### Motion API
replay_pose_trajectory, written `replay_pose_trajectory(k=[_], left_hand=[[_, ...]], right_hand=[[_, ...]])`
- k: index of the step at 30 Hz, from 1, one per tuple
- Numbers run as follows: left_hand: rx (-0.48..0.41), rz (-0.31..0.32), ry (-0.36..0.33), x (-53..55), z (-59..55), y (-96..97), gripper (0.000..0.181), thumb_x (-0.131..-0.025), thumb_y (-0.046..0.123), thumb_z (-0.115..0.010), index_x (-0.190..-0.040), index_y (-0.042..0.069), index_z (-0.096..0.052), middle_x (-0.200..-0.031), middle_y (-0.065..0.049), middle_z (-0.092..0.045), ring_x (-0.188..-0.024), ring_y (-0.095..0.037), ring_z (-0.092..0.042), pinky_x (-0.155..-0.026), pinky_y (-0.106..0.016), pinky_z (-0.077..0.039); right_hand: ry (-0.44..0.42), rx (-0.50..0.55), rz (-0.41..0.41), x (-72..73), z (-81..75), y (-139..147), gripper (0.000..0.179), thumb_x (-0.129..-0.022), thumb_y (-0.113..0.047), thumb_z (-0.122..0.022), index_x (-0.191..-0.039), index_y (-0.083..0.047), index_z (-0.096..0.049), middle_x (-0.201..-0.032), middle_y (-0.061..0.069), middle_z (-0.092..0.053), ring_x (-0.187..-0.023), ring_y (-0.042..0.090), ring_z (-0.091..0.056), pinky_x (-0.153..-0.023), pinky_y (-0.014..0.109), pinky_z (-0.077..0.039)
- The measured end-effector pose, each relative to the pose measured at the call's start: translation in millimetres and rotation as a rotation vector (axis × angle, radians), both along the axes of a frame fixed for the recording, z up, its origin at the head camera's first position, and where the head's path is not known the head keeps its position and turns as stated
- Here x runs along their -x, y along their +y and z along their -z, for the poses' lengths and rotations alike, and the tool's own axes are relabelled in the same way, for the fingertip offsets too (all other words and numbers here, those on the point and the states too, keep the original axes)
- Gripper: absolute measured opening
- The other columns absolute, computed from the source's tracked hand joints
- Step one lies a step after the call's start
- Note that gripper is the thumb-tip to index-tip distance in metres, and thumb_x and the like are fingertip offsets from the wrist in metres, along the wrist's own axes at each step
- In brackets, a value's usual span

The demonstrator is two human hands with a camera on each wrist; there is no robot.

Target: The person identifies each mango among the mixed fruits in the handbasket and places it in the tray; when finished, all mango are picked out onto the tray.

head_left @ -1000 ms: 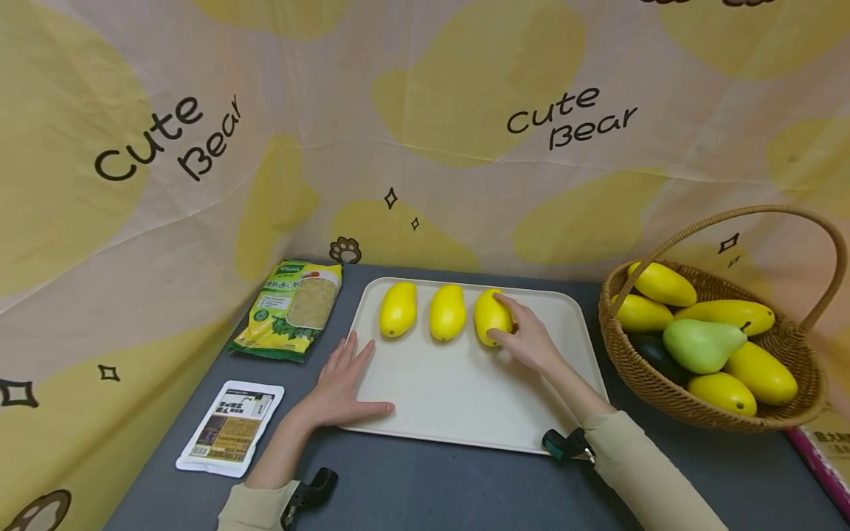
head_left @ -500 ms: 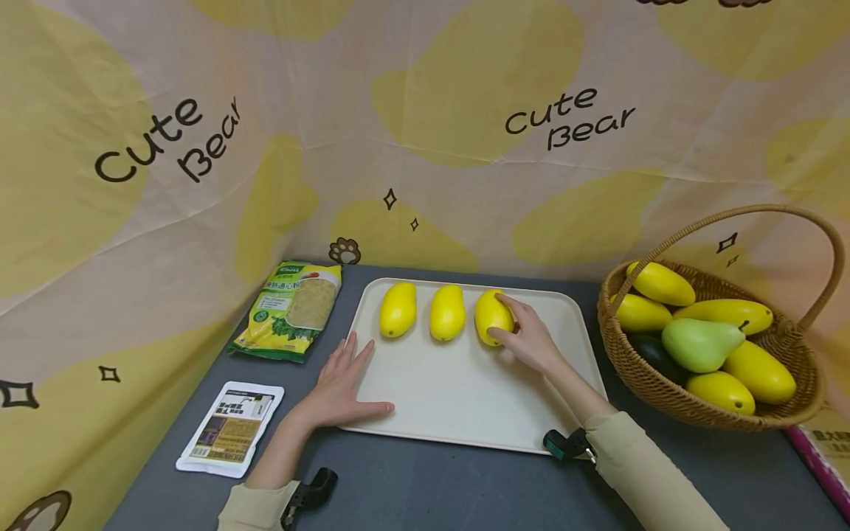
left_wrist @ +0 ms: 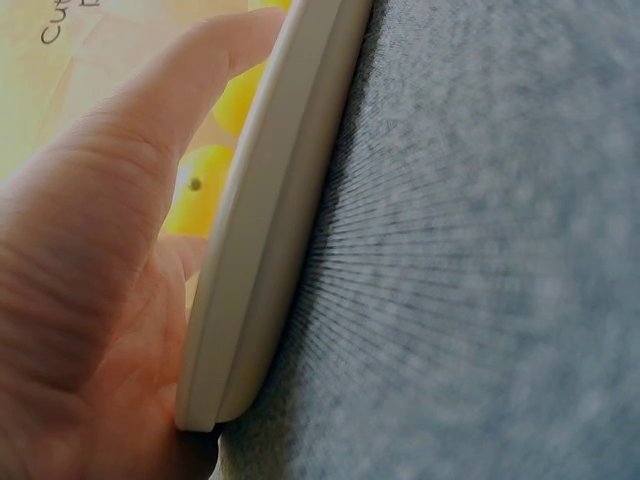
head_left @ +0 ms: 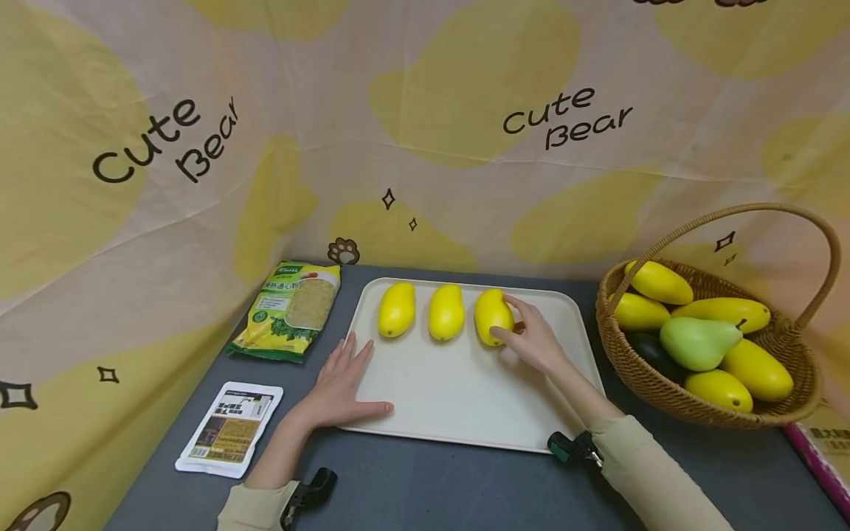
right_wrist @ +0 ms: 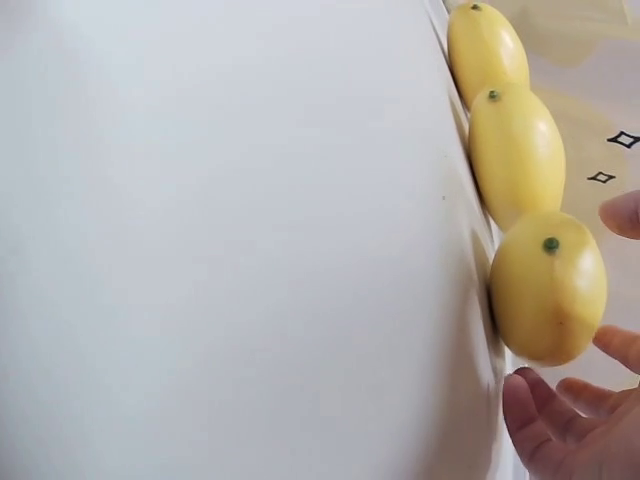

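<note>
Three yellow mangoes lie in a row along the far side of the white tray [head_left: 425, 398]: a left mango [head_left: 396, 310], a middle mango [head_left: 446, 313] and a right mango [head_left: 493, 316]. My right hand [head_left: 535, 343] is spread beside the right mango. In the right wrist view its thumb [right_wrist: 622, 214] stands apart from that mango [right_wrist: 548, 290], and a fingertip is at or very near its side. My left hand [head_left: 337, 391] rests with straight, spread fingers on the tray's left edge. The left wrist view shows its thumb [left_wrist: 190, 75] reaching over the rim.
A wicker basket [head_left: 637, 387] at the right holds several yellow mangoes, a green pear [head_left: 699, 343] and a dark green fruit [head_left: 654, 355]. A yellow-green food bag [head_left: 288, 311] and a white pouch [head_left: 230, 429] lie at the left. A printed cloth hangs behind.
My right hand's fingers have loosened and drawn slightly right, away from the right mango, which stays in place. The left hand has not moved.
</note>
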State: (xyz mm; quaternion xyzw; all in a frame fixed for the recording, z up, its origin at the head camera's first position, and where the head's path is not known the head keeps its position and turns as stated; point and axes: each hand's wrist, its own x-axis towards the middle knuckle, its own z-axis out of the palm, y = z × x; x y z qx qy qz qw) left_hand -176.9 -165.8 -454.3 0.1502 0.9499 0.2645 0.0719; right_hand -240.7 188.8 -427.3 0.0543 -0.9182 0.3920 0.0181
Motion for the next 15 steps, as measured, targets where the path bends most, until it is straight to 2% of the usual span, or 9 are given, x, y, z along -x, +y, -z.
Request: replay_pose_trajectory(k=[4,8,11,15], left_hand=[[-0.008,0.003,0.005,1.1,1.2,0.6,0.115,-0.070,0.067,-0.073,-0.156,0.009,-0.023,-0.161,-0.021,0.004,-0.146,-0.042,0.004,-0.109,-0.068,-0.007],[-0.004,-0.004,0.000,1.0,0.7,1.0,0.115,-0.070,0.068,-0.073,-0.156,0.009,-0.023,-0.161,-0.021,0.005,-0.146,-0.043,0.004,-0.109,-0.068,-0.007],[0.001,-0.004,-0.004,0.7,0.7,1.2,0.115,-0.070,0.068,-0.072,-0.156,0.009,-0.022,-0.161,-0.020,0.005,-0.146,-0.043,0.004,-0.109,-0.068,-0.007],[-0.001,-0.005,-0.011,0.4,0.8,1.4,0.115,-0.071,0.067,-0.072,-0.156,0.009,-0.022,-0.162,-0.020,0.006,-0.146,-0.042,0.004,-0.110,-0.068,-0.006]], right_hand=[[0.097,0.017,0.020,-8.7,-6.7,7,0.049,-0.091,-0.028,-0.066,-0.135,-0.009,-0.055,-0.136,0.015,-0.052,-0.103,0.032,-0.061,-0.085,0.044,-0.049],[0.212,-0.015,-0.050,-21.9,-22.6,17,0.025,-0.092,-0.017,-0.064,-0.115,-0.006,-0.069,-0.114,0.011,-0.066,-0.094,0.026,-0.063,-0.076,0.038,-0.053],[0.252,-0.061,-0.088,-34.8,-39.2,29,0.016,-0.093,-0.016,-0.064,-0.105,-0.011,-0.073,-0.101,0.003,-0.071,-0.084,0.019,-0.062,-0.071,0.031,-0.053],[0.316,-0.105,-0.112,-52.8,-59.7,47,0.010,-0.093,-0.016,-0.065,-0.098,-0.016,-0.075,-0.092,-0.003,-0.072,-0.074,0.012,-0.061,-0.066,0.025,-0.052]])
